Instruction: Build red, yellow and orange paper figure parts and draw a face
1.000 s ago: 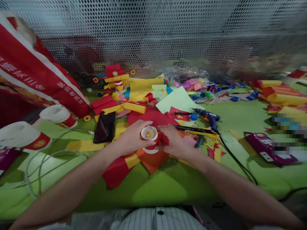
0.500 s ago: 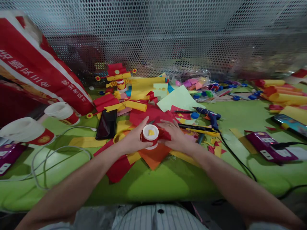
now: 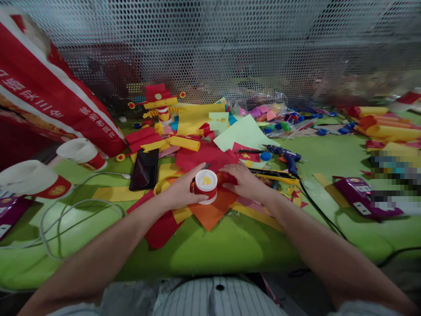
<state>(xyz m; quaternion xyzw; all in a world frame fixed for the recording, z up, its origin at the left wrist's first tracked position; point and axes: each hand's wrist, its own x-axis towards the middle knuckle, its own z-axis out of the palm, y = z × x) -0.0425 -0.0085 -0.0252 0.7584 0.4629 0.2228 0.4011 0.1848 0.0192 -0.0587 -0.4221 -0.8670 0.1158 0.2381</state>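
A small red and white paper cup point(image 3: 206, 186), with a yellow patch on its white end, stands over an orange paper sheet point(image 3: 209, 216). My left hand point(image 3: 181, 188) is curved around the cup's left side, its fingers resting on it. To the right of the cup, my right hand point(image 3: 244, 181) is apart from it, fingers spread and bent, holding nothing that shows. Red paper point(image 3: 200, 157) lies behind the cup. Further back on the left stands a paper figure point(image 3: 162, 103) in red and yellow.
A black phone point(image 3: 144, 170) and a white cable point(image 3: 95, 202) lie left. White cups point(image 3: 82, 153) stand by a large red bag point(image 3: 55, 83). To the right are a blue glue gun point(image 3: 286, 157), its black cord and a purple power strip point(image 3: 357, 197). Mesh rises behind.
My right hand has moved slightly away from the cup, leaving a wider gap. My left hand stays at the cup. The whole view has shifted a little.
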